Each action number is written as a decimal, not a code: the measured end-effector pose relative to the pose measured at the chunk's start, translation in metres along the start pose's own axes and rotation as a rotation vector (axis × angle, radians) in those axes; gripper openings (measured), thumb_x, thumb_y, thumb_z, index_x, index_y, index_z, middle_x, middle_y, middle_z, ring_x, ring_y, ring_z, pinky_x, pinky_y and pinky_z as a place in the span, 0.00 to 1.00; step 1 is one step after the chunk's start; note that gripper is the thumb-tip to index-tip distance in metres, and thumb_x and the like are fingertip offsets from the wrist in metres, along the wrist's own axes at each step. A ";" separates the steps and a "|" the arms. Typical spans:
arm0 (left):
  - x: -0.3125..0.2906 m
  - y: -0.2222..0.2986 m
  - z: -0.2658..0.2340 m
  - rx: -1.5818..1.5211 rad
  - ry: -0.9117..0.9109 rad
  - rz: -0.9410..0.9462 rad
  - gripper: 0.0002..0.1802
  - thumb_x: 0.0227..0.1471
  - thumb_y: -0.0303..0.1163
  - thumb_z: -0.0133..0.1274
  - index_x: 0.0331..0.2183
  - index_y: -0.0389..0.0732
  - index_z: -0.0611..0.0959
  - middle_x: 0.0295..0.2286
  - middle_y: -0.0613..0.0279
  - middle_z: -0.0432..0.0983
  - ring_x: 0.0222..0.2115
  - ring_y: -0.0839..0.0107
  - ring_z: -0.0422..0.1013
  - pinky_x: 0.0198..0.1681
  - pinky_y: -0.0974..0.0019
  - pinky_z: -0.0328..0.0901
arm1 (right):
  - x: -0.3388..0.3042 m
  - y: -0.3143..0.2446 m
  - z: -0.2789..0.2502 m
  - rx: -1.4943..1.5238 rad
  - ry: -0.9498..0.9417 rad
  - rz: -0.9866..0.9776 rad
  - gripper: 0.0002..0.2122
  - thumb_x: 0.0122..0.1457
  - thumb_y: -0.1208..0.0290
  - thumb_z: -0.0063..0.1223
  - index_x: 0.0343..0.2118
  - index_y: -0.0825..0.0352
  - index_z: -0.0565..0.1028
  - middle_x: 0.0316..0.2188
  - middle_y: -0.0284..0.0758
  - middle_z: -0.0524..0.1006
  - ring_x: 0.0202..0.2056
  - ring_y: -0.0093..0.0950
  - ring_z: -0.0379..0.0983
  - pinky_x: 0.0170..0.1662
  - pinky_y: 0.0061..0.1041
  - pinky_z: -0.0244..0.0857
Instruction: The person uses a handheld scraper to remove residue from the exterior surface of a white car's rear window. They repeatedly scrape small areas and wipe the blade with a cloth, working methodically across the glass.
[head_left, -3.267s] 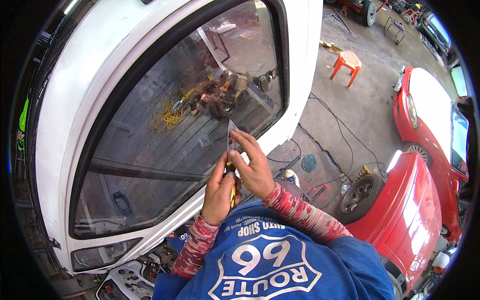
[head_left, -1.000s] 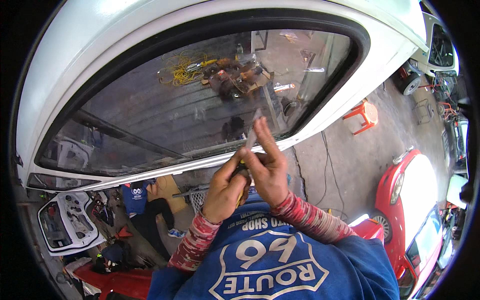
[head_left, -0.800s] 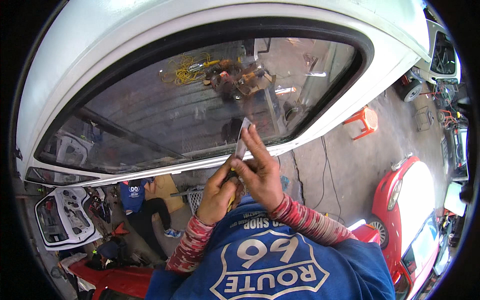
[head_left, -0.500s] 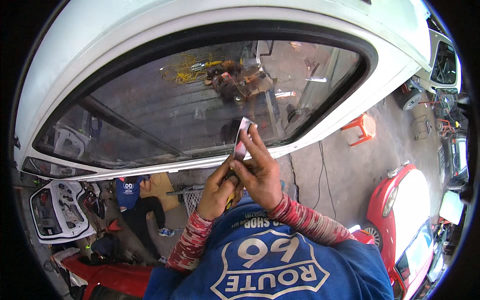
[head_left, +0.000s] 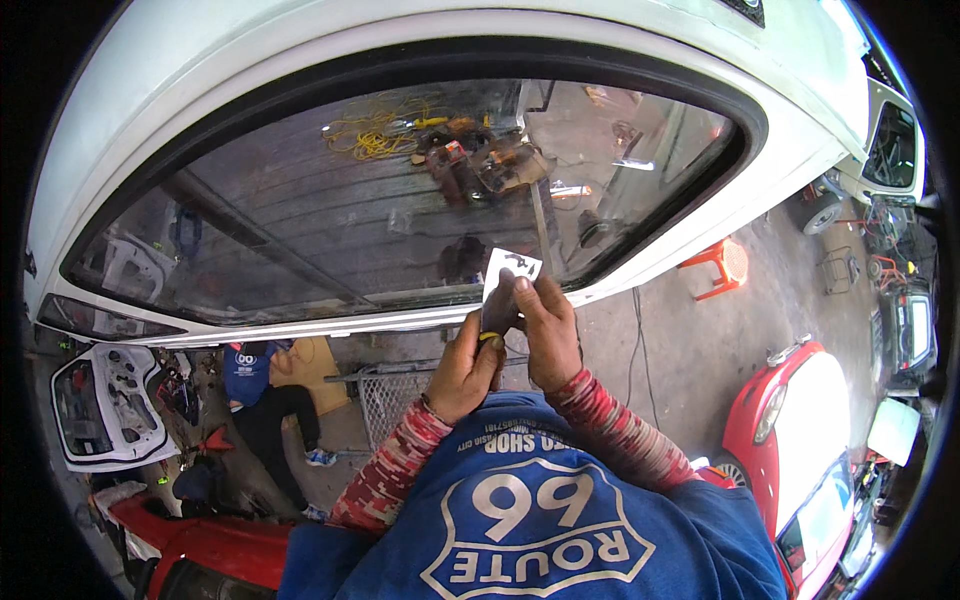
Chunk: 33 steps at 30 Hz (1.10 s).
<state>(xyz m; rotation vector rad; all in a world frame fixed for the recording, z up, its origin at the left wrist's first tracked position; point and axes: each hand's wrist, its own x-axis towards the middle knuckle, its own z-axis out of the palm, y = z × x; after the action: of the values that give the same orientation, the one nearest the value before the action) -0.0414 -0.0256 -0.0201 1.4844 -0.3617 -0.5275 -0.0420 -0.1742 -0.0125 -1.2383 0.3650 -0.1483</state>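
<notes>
In front of my chest, a putty knife [head_left: 497,300] points up, its wide flat blade pale at the top with dark smudges or reflections and dark lower down. My left hand [head_left: 461,372] is closed round its yellow handle [head_left: 489,336], mostly hidden by the fingers. On the other side, my right hand [head_left: 550,335] pinches the blade, its thumb along the edge. Beyond both hands is a black-edged side window [head_left: 330,230] in a white vehicle body [head_left: 800,185]. The blade tip overlaps the lower glass in view; I cannot tell whether they touch.
An orange plastic stool [head_left: 722,268] stands at right, near a cable on the floor [head_left: 640,350]. A red car [head_left: 765,410] is at lower right. At left are a loose white car door [head_left: 115,410] and a co-worker in a blue shirt [head_left: 246,375] down on the floor.
The putty knife has turned so its blade now shows its broad face rather than a narrow side. My right hand has shifted right and lower, with its thumb further up along the blade.
</notes>
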 end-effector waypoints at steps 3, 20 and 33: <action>0.009 -0.011 0.011 0.005 0.090 0.028 0.12 0.70 0.34 0.43 0.49 0.36 0.69 0.20 0.66 0.71 0.17 0.78 0.68 0.20 0.70 0.64 | 0.019 0.004 -0.004 0.073 -0.029 0.121 0.13 0.73 0.64 0.46 0.47 0.70 0.74 0.38 0.29 0.77 0.37 0.17 0.72 0.41 0.19 0.68; 0.017 -0.002 0.008 0.074 0.175 0.103 0.13 0.70 0.33 0.40 0.50 0.37 0.70 0.24 0.67 0.71 0.18 0.80 0.67 0.20 0.74 0.62 | 0.033 -0.023 0.010 -0.005 -0.102 0.138 0.11 0.71 0.68 0.50 0.44 0.70 0.78 0.33 0.23 0.76 0.33 0.13 0.66 0.35 0.16 0.62; 0.011 0.001 0.004 0.183 0.256 0.111 0.12 0.65 0.35 0.48 0.42 0.35 0.73 0.21 0.57 0.75 0.18 0.67 0.74 0.23 0.63 0.66 | 0.037 -0.017 0.009 0.007 -0.143 -0.054 0.11 0.72 0.66 0.48 0.42 0.68 0.79 0.31 0.23 0.77 0.32 0.13 0.68 0.37 0.16 0.63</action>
<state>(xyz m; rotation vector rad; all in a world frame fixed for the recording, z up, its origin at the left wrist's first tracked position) -0.0339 -0.0354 -0.0196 1.6755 -0.2937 -0.2160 -0.0033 -0.1834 -0.0007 -1.2443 0.2072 -0.1065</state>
